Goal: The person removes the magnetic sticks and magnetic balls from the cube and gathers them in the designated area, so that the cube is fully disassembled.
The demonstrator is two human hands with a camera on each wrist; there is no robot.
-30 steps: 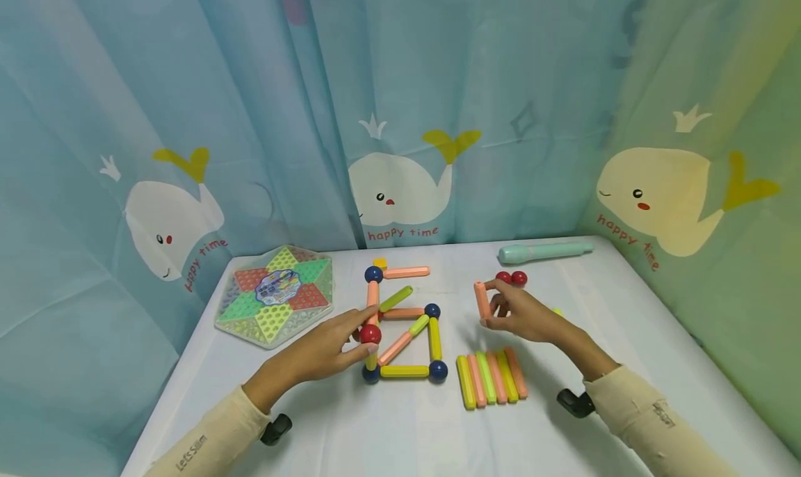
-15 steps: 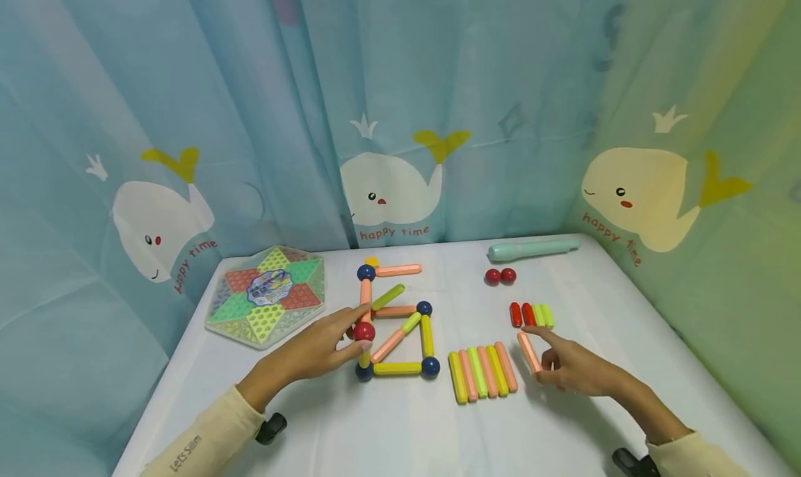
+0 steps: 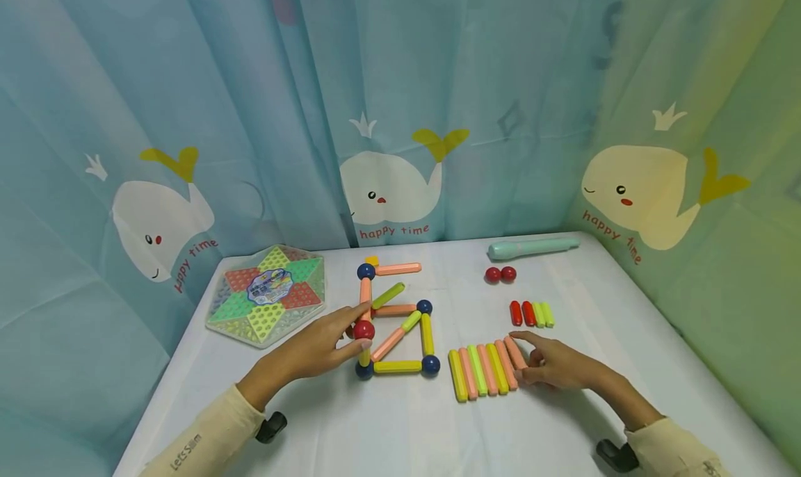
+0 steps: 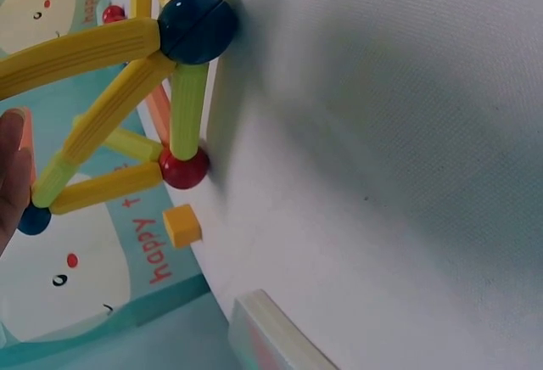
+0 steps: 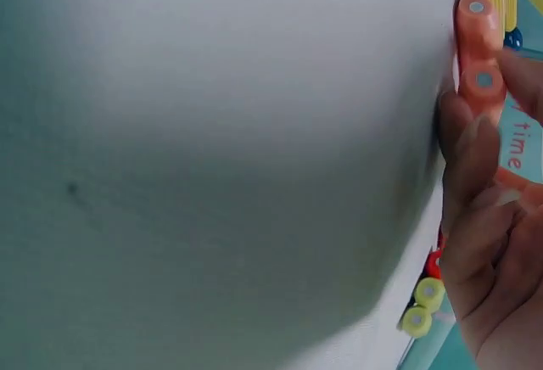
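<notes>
A structure of magnetic rods and balls stands mid-table, with a red ball (image 3: 364, 330) near its front left and a blue ball (image 3: 430, 365) at the front right. My left hand (image 3: 319, 345) holds the structure, thumb and index finger either side of that red ball. In the left wrist view, yellow rods meet a blue ball (image 4: 198, 27), and the fingers show at the left edge. My right hand (image 3: 560, 364) pinches an orange magnetic rod (image 3: 516, 352) at the right end of a row of rods (image 3: 478, 370). In the right wrist view, that rod (image 5: 484, 81) touches its orange neighbour.
Two red balls (image 3: 500, 275) and a set of short red and light green rods (image 3: 532, 314) lie to the right. Behind them rests a mint-green tube-like object (image 3: 532, 248). A hexagonal star-patterned game box (image 3: 269, 293) lies at the left, and a yellow block (image 3: 372, 261) at the back.
My right hand has brought the orange rod from mid-air near the red balls down to the right, then left against the row's end. The left hand stays on the structure.
</notes>
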